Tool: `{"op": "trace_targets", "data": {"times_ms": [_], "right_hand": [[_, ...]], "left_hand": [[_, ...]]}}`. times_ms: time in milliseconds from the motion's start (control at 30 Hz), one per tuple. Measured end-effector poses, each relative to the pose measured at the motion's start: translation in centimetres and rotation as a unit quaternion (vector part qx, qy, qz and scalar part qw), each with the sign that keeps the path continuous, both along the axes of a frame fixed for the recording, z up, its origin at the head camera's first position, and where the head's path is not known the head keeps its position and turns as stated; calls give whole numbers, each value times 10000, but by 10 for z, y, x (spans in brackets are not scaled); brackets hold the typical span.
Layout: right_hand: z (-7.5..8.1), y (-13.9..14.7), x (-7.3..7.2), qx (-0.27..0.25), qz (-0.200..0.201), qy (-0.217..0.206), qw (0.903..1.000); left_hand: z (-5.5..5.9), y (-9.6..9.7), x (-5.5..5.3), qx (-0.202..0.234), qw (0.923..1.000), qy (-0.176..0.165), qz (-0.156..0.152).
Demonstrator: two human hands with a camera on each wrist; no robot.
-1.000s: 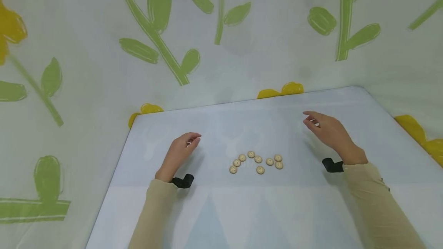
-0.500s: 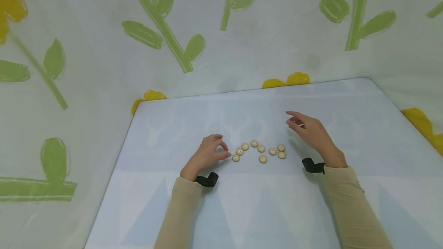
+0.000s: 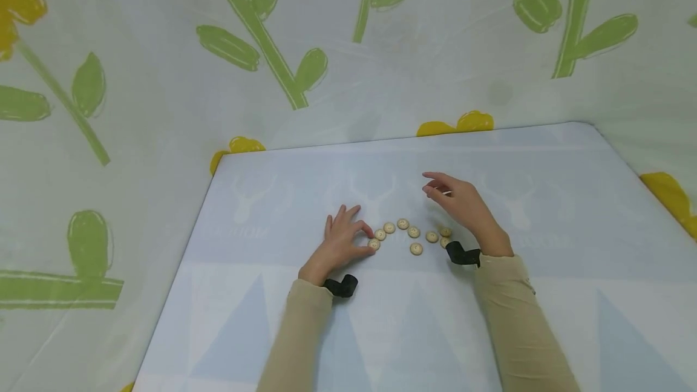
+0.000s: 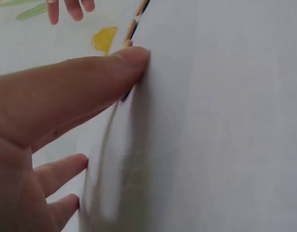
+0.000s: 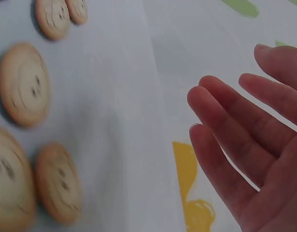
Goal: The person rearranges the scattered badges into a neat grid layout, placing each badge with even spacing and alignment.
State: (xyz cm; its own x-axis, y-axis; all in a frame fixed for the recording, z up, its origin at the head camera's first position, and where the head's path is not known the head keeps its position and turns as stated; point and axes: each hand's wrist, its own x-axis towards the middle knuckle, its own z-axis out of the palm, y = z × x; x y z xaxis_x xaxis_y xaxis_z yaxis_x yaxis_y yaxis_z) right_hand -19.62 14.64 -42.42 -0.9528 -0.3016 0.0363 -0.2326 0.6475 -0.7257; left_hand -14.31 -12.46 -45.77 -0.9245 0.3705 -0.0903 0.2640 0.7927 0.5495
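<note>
Several round, pale wooden buttons, each marked like a smiling face, lie in a bent row on the table. My left hand point(image 3: 340, 243) pinches the leftmost button point(image 3: 374, 245) between thumb and index finger, the other fingers spread. In the left wrist view the thumb point(image 4: 131, 58) hides most of that button. My right hand point(image 3: 460, 201) is above the table by the right end of the row, fingers loosely bent, holding nothing. Its wrist camera partly covers one of the right-end buttons point(image 3: 445, 242). In the right wrist view, a nearer button point(image 5: 59, 183) lies left of the fingers.
A single button point(image 3: 416, 249) sits in front of the row. The pale blue and white table point(image 3: 272, 331) has a far edge against a curtain point(image 3: 163, 107) printed with flowers. Black wrist cameras point(image 3: 342, 287) stick out from both wrists, low over the table.
My left hand has moved right to the row, and its thumb and index finger have closed on the leftmost button. My right hand has moved left, toward the row's right end.
</note>
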Motion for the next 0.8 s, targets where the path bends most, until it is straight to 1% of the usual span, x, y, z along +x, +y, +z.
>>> {"op": "trace_targets", "data": {"times_ms": [67,200,300,367,500,667,733,800], "right_hand": [[-3,-7,1,38,162,97,9998],[-10,-24,4,212,542,226,9981],[-14,-37,8,325,755,115,9965],[-16,-42,11,482,931,172,9943],[-21,-53,16,852,1301,455,9868],[-24,-68,17,1151,1689,674,9766],[-25,-72,18,1239,1837,866,9713],[-26,-74,19,1255,1942,1149,9661]], "left_hand": [[-2,0,0,65,9999,77,-9],[-4,0,0,85,9999,111,17],[-5,-1,-1,113,9998,107,86],[-5,0,-1,143,9998,103,80],[-6,2,-3,197,9998,86,23],[-6,0,-3,123,9997,163,108],[-7,-1,-3,114,9997,182,119],[-8,-2,-4,174,9996,197,102]]}}
